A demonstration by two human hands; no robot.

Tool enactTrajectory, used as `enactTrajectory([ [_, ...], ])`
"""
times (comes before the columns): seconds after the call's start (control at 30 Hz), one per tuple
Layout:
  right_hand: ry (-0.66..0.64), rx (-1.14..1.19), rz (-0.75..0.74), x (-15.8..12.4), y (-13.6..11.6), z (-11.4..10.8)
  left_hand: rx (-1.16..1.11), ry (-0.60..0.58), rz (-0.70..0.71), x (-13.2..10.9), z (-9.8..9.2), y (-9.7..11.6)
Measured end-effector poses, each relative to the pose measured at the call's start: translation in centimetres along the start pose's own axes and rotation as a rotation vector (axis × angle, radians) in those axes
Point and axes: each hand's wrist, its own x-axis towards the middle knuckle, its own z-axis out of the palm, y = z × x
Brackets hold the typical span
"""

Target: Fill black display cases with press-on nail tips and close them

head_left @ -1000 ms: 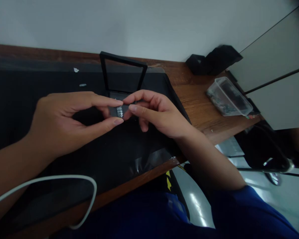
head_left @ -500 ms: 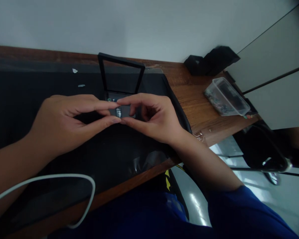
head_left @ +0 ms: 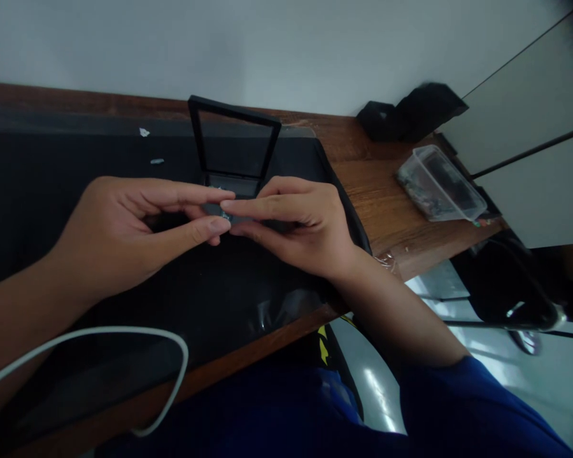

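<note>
A small dark patterned piece (head_left: 225,215) is pinched between the fingertips of both hands, mostly covered by them. My left hand (head_left: 138,229) grips it from the left with thumb and fingers. From the right, my right hand (head_left: 298,222) holds it with thumb and forefinger. Just behind the fingers, a black square frame (head_left: 235,114) stands tilted up like a lid over a low box, whose inside is partly hidden by my hands.
A small white scrap (head_left: 144,132) and a small grey piece (head_left: 157,161) lie on the black mat (head_left: 210,286). A clear plastic tub (head_left: 442,184) and black boxes (head_left: 410,114) stand at right. A white cable (head_left: 119,329) loops at lower left.
The fingers have shifted around the small piece, covering more of it. My right forefinger has moved lower over its front, and the view has moved slightly.
</note>
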Motion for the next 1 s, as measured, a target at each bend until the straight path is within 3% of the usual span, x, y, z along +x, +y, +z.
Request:
enactTrajectory([
  [0.13, -0.076, -0.054, -0.056, 0.12, -0.3, -0.22, -0.021, -0.083, -0.003, 0.42, -0.31, -0.42],
  [0.3, -0.057, 0.022, -0.105, 0.24, -0.16, -0.41, -0.017, -0.126, 0.018, 0.49, -0.49, -0.58],
  [0.5, -0.135, 0.036, -0.018, 0.39, -0.58, -0.79, 0.017, -0.193, 0.066, 0.68, -0.31, -0.52],
  [0.77, -0.176, 0.027, 0.024, 0.56, -0.7, -0.93, 0.05, -0.196, 0.097, 0.69, -0.45, -0.66],
  [1.0, -0.081, -0.002, 0.013, 0.45, -0.25, -0.3, 0.031, -0.17, 0.088, 0.59, -0.51, -0.42],
])
